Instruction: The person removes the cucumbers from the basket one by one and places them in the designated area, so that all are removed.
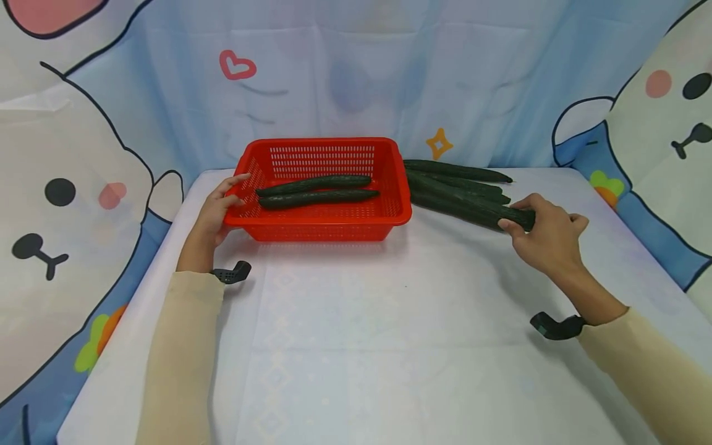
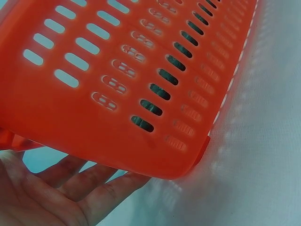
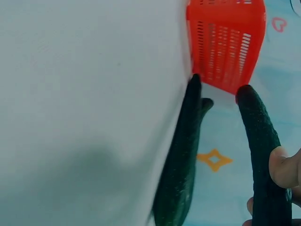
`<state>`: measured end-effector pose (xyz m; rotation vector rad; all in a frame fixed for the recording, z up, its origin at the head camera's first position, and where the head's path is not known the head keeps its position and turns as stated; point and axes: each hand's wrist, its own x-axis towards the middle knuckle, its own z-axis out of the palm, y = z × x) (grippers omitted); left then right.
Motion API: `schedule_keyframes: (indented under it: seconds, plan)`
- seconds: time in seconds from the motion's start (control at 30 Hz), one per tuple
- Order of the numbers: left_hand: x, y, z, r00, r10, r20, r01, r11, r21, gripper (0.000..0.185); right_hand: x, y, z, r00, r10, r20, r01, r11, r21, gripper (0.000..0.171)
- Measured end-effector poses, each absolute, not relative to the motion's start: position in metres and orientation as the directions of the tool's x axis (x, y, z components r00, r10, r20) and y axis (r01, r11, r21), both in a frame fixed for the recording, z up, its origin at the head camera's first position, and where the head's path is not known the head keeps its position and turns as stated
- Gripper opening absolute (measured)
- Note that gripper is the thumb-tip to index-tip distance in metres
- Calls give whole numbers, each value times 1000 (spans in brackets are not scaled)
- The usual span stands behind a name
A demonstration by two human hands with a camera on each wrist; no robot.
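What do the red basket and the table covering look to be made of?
The red basket looks like moulded plastic with a slight sheen: uniform colour, regular slotted holes, smooth rounded rim. The table covering seems to be a thin white cloth or plastic sheet, matte, with faint fold lines and a pale printed pattern; which of the two is unclear.

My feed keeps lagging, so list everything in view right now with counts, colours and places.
Perforated red plastic basket: one, red, table's rear centre.
Long dark green cucumbers in the basket: two, lying side by side.
Long dark green cucumbers on the table: about four, piled right of the basket.
White cloth-covered table: one, white.
Cartoon backdrop: pale blue and white, behind and at both sides.
Left hand: holds the basket's left rim.
Right hand: grips the nearest cucumber's end.
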<state>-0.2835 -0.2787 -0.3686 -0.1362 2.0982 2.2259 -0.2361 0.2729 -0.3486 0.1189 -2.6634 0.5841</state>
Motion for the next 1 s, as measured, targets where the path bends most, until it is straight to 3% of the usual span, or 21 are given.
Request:
schedule_keyframes:
  seconds: [0.17,0.53,1.0]
  plan:
    - [-283,-280,-369,-993,-3,-118,-118,-55,991,52,-243,272,-362,-946,-18,325,-138,927,-349,43]
    - [-285,-278,-370,-993,-9,-122,-121,-61,991,52,-268,256,-378,-945,-159,285,-240,930,-277,37]
    - [-286,-279,-370,-992,-12,-129,-128,-52,990,52,-297,258,-382,-971,-198,137,-227,942,-248,41]
